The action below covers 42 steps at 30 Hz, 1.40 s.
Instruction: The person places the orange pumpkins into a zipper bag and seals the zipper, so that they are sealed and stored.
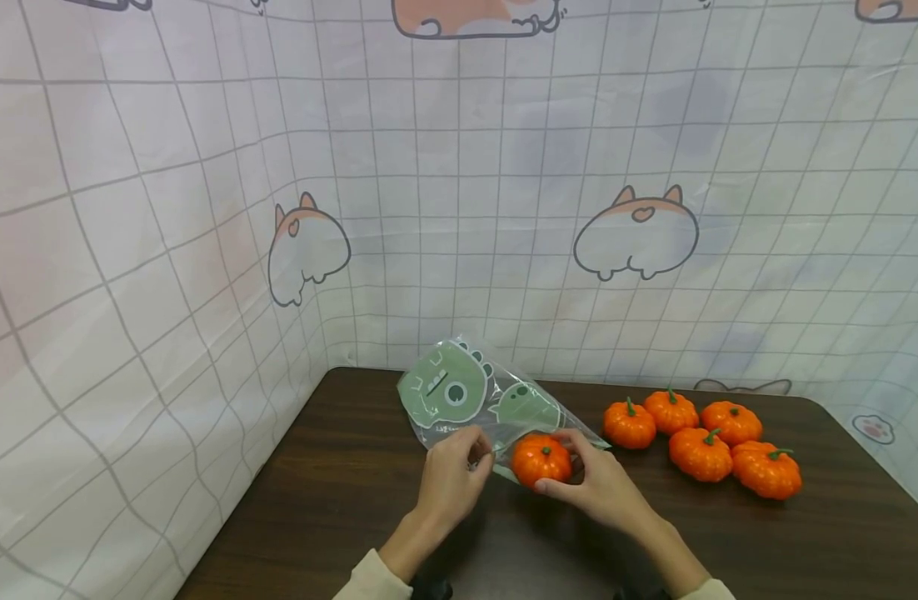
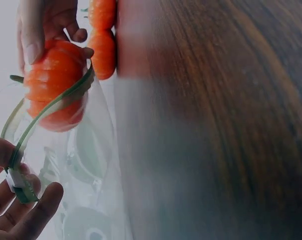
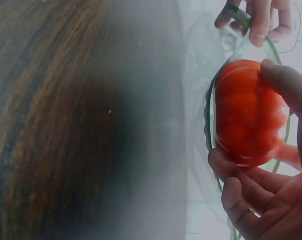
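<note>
My right hand grips a small orange pumpkin with a green stem, thumb on one side and fingers on the other. The pumpkin sits in the mouth of a clear zip bag printed with green cartoon dinosaurs. My left hand pinches one corner of the bag's green-edged opening. In the left wrist view the green rim crosses in front of the pumpkin, part of which is inside. The right wrist view shows the rim spread around the pumpkin, with the right fingers at its edge.
Several more orange pumpkins stand in a cluster on the right of the dark wooden table. A white grid-patterned cloth with cartoon dogs hangs behind the table and along its left side.
</note>
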Motion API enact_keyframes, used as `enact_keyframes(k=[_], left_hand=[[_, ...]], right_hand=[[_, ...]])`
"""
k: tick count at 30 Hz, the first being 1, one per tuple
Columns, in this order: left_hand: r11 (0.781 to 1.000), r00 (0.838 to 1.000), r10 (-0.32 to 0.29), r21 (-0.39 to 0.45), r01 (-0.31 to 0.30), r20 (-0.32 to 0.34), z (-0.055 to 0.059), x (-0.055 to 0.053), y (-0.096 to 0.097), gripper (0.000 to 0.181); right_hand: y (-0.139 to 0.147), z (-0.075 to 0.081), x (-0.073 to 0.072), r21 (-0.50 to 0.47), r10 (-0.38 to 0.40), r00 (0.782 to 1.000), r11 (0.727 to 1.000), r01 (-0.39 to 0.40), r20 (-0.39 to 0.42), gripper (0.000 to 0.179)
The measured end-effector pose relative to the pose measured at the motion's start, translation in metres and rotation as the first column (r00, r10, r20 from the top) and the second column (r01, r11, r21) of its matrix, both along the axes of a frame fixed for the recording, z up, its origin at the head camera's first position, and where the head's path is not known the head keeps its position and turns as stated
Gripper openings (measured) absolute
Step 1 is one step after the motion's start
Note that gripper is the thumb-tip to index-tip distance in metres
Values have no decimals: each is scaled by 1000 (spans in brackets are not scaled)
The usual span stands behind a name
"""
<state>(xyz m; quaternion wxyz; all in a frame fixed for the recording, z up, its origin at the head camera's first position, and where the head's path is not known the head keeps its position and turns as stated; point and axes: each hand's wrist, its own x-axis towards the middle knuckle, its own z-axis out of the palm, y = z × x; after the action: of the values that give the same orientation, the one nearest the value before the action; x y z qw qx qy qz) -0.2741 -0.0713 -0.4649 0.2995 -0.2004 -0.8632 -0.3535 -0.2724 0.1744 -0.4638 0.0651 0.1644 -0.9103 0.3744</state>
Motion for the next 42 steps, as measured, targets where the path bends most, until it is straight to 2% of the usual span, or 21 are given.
enact_keyframes(k=[6, 15, 21, 35, 42], left_hand=[[1000, 1000, -6, -8, 6, -17, -2, 1, 0, 21], [999, 999, -31, -37, 29, -38, -4, 1, 1, 23], [998, 996, -43, -59, 39, -76, -4, 2, 2, 24], [993, 986, -87, -88, 75, -141, -2, 4, 6, 22], [992, 988, -90, -98, 78, -128, -4, 5, 8, 23]], right_hand=[[2, -6, -1, 15, -32, 999, 999, 32, 6, 78], [7, -10, -4, 86, -169, 985, 982, 166, 30, 86], [9, -9, -6, 110, -216, 976, 971, 212, 23, 96], [13, -8, -7, 135, -267, 964, 955, 263, 10, 96], [16, -10, -7, 146, -220, 975, 966, 212, 37, 90]])
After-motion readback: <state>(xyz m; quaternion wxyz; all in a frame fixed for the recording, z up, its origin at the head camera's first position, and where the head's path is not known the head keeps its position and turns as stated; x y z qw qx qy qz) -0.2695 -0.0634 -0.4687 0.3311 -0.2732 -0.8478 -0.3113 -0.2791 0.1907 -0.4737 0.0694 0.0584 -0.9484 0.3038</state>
